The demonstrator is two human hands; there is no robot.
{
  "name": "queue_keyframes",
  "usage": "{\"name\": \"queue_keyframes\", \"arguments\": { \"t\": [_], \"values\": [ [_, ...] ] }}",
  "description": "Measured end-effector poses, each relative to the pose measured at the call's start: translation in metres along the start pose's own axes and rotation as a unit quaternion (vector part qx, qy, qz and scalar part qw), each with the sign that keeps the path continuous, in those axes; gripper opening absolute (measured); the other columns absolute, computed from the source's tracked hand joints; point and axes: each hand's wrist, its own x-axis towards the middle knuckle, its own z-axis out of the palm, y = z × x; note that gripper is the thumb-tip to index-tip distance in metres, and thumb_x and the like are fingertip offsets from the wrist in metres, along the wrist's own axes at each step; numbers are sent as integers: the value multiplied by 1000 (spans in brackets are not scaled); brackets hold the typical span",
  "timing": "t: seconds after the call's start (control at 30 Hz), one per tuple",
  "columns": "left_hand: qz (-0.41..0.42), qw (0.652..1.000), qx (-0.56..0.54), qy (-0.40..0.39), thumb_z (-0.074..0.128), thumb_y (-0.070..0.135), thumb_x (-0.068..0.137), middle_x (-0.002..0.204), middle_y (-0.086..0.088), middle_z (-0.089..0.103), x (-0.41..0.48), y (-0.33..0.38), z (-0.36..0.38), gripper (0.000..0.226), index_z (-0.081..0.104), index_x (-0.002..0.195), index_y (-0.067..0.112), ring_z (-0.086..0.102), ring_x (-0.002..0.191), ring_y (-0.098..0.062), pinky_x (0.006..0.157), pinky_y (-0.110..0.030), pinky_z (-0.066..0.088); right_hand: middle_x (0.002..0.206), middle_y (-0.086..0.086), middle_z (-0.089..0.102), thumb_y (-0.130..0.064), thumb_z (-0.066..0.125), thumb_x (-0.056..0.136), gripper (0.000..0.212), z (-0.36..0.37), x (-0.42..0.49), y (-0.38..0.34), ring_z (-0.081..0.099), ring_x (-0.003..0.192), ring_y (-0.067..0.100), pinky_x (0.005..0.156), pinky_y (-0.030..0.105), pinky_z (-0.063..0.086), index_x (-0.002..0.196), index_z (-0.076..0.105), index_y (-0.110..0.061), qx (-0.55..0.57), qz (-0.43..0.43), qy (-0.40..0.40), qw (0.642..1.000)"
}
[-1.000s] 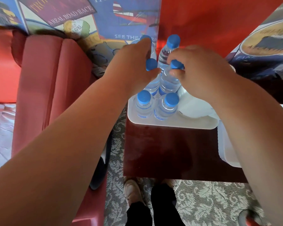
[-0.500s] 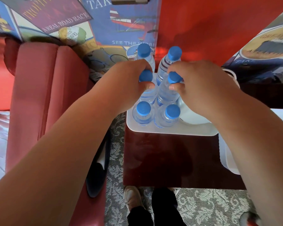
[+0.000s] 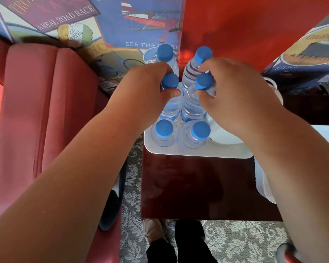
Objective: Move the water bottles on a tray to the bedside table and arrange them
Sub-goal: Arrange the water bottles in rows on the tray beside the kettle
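Water bottles (image 3: 193, 103) below "SEE THE" poster (image 3: 141, 25)

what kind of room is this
Probably a hotel bedroom: a white tray of small water bottles on a dark wood table, a red padded headboard beside it, and travel-poster wallpaper behind.

Six bottles (image 3: 191, 105) upright in paired rows on tray (image 3: 198, 152); tray on table (image 3: 194, 186); armchair (image 3: 46, 120) left.

Both hands (image 3: 146, 92) (gripping middle bottles (image 3: 193, 103)) drew slightly nearer.
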Motion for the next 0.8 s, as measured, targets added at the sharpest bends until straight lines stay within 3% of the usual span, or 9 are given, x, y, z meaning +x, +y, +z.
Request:
{"name": "queue_keyframes", "arguments": {
  "t": [0.07,0.17,0.3,0.4,0.67,0.8],
  "values": [
    [1,1000,-4,-5,71,40,90,78,6,53,0,2,0,30,64,110,20,50,76,-21,67,-30,33,105,6,63,-33,67,87,32,0,-3,-3,58,94,32,73,39,45,114,61,-17,-17,9,1,1000],
    [2,1000,-7,-12,71,40,90,79,6,52,-1,3,0,30,63,110,19,50,77,-22,68,-32,36,94,4,63,-45,70,85,32,-4,-6,-6,57,87,30,63,33,31,105,60,-21,-20,32,0,999],
    [13,1000,1,-7,70,39,91,85,3,59,-2,0,-1,31,63,112,18,54,81,-24,71,-36,42,84,1,58,-44,70,87,30,-8,-5,-6,51,79,27,62,32,24,101,62,-19,-27,39,-10,999],
    [15,1000,-2,10,70,40,91,85,4,61,-3,0,0,31,63,112,19,54,79,-22,69,-34,40,86,-3,51,-39,66,91,26,-7,-5,-4,47,80,26,65,32,26,108,61,-20,-33,30,-18,999],
    [11,1000,-9,21,74,40,88,72,11,50,-10,-3,5,31,64,109,20,52,72,-19,64,-31,36,104,2,71,-39,73,87,41,-1,-7,-5,64,96,30,77,39,49,121,60,-20,24,56,16,998],
    [7,999,-16,27,74,40,87,70,11,51,-11,-4,5,31,64,109,21,51,70,-18,63,-31,35,103,2,72,-34,72,89,33,1,-6,-3,66,94,29,76,40,50,117,62,-22,35,52,14,998]
  ]
}}
